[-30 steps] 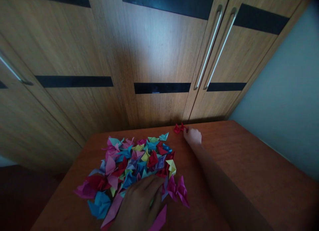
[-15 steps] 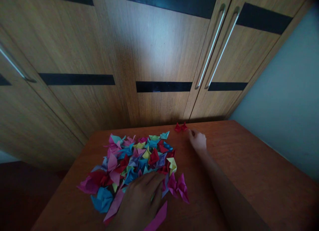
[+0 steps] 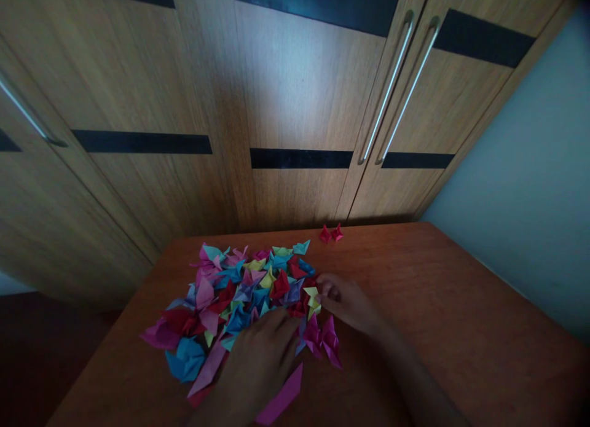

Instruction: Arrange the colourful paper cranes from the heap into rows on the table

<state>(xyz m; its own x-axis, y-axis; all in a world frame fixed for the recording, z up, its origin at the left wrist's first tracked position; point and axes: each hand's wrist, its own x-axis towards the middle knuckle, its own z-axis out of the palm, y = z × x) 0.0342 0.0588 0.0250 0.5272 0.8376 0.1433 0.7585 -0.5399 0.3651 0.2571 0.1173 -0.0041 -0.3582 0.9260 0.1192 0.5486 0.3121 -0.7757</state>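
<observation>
Left edge of the counter [image 3: 124,353]: magenta figure [image 3: 159,335] and crumpled-looking blue figure [image 3: 185,360] sit at the near left fringe of the origami heap [image 3: 251,278]. Judged risk: a sideways push through the heap could drive these outward, since loose paper slides easily.

Center: left hand [image 3: 258,362] lies palm down over the near part of the heap, fingers bent. Its grip is partly hidden; cannot tell whether anything is pinched. Pressing down could flatten points and folds; lifting could drag out figures snagged under the fingers. Magenta paper [image 3: 282,396] pokes out beside this hand, where the wrist might crease it.

Right fringe: yellow figure [image 3: 313,301] is just beside the right hand [image 3: 345,301], whose grip has fingers curled and thumb near the paper; cannot tell whether it is closed on a piece. Overlapping neighbors could come along with any pull. The forearm passes near the magenta pair [image 3: 329,341] and could sweep it aside. Red pair [image 3: 330,233], apart at the back edge: a careless reach might knock it against the cabinet [image 3: 295,199].
</observation>
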